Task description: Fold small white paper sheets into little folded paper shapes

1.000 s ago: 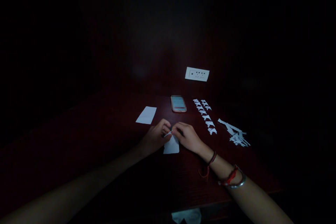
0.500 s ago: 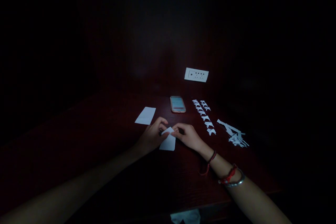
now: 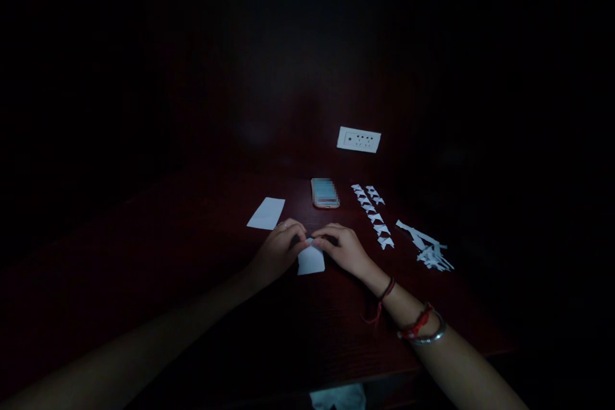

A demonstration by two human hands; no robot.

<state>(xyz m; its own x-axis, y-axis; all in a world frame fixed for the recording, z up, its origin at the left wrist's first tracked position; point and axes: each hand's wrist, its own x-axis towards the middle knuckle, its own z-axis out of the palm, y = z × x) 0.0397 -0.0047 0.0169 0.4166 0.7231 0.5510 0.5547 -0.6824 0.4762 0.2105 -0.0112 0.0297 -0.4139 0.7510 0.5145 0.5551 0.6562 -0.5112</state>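
Observation:
Between my hands is a small white sheet of paper [image 3: 311,260] on the dark red table [image 3: 336,333]. My left hand [image 3: 282,248] pinches its far edge between thumb and curled fingers, and a ring shows on one finger. My right hand [image 3: 344,248] grips the same far edge a little to the right, fingertips close to those of the left. The fingers hide that top edge, so any fold there is hard to make out. Just beyond my left hand lies another white sheet of paper [image 3: 266,213].
A phone [image 3: 325,193] with a lit screen lies past my hands. To its right are two rows of small folded paper pieces [image 3: 375,218], then a heap of paper strips [image 3: 432,256]. A socket panel [image 3: 359,139] is on the wall behind. The surroundings are very dark.
The held paper has turned to lie straighter, and its pointed top corner no longer shows above the thumbs. My left fingers have curled in over the far edge.

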